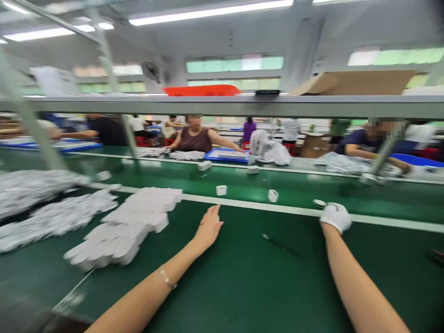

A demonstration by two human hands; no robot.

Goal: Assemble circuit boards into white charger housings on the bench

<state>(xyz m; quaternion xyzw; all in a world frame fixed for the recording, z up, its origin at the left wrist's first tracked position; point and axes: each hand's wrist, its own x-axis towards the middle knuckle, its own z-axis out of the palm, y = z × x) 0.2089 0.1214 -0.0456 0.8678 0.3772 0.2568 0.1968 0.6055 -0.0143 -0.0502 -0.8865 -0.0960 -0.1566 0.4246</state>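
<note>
My left hand, bare with a bracelet at the wrist, reaches over the green table with its fingers stretched out. It holds nothing that I can see. Just beyond its fingertips a small white plastic part stands on the green belt. My right hand wears a white glove and is closed at the belt's near edge. A flat white piece shows at its fingertips; blur hides the exact grip. Between my arms lies a thin dark tool with a shiny tip. Another white part with a dark opening is on the belt.
White parts stand in packed rows at left, beside larger piles. A pale strip edges the belt. Overhead runs a shelf on slanted posts. Across the belt, co-workers sit near a blue tray and a white fan.
</note>
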